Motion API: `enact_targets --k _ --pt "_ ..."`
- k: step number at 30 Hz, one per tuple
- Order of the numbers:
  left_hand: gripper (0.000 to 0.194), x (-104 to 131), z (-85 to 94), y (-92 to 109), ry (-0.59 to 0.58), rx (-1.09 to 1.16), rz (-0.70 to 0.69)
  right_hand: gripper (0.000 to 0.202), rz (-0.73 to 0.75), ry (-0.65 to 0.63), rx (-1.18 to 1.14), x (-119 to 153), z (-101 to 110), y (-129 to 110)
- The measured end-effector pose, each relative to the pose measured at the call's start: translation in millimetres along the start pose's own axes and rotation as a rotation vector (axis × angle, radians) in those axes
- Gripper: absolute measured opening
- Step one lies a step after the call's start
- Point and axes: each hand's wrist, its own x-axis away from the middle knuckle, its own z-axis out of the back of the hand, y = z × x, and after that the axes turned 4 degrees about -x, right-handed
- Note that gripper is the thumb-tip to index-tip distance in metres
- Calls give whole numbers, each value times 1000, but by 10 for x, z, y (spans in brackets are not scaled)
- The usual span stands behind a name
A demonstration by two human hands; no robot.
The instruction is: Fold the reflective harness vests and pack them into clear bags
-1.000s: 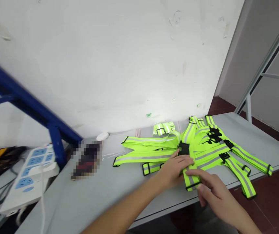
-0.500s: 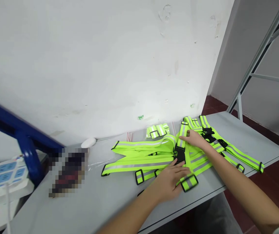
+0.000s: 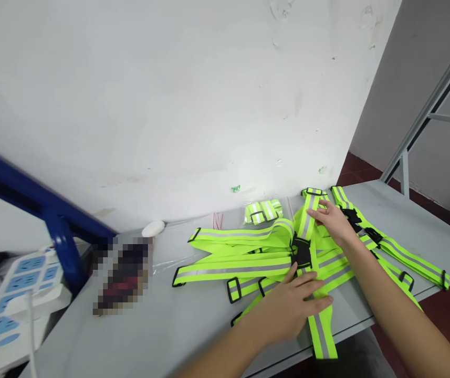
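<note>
Bright yellow-green reflective straps with silver stripes lie spread over the grey table, joined by a black plastic buckle (image 3: 301, 253). My left hand (image 3: 288, 307) rests palm down just below this buckle, fingers stretched and apart across the hanging strap (image 3: 321, 331). My right hand (image 3: 335, 220) has its thumb on the edge of the upper reflective strap (image 3: 308, 215), gripping it lightly between thumb and fingers. To the left, two strap loops (image 3: 232, 269) fan out with black sliders at their ends. More straps and black buckles (image 3: 351, 216) lie beyond my right wrist.
A clear bag with a folded strap (image 3: 264, 211) lies against the white wall. At left are a white oval object (image 3: 153, 228), a blurred dark item (image 3: 124, 278), a blue metal frame (image 3: 64, 247) and a power strip (image 3: 20, 294). The table's front edge (image 3: 351, 329) runs close by.
The strap end near my left hand now hangs down over the table's front edge. My left fingers have spread out over it. My right hand has drawn the upper strap slightly farther back. The view has shifted.
</note>
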Motion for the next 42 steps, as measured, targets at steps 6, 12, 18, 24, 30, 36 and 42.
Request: enact_targets --k 6,12,18,24,30,36,42 --pt "50 -13 10 -12 25 81 22 55 43 57 -139 -191 -141 23" --pt "42 -39 3 -23 56 214 69 39 117 146 -68 -511 -164 49" --pt "26 -82 1 56 74 179 -32 34 153 207 35 -536 -56 156" --pt "29 -61 -42 86 121 200 -9 32 178 211 60 -643 -63 224" --pt "47 -43 129 158 195 665 252 25 148 281 23 -753 -11 309" --pt "45 -83 171 169 -33 726 347 15 155 275 62 -771 30 362" --pt "62 -80 112 222 -122 348 104 34 135 257 -60 -749 29 328"
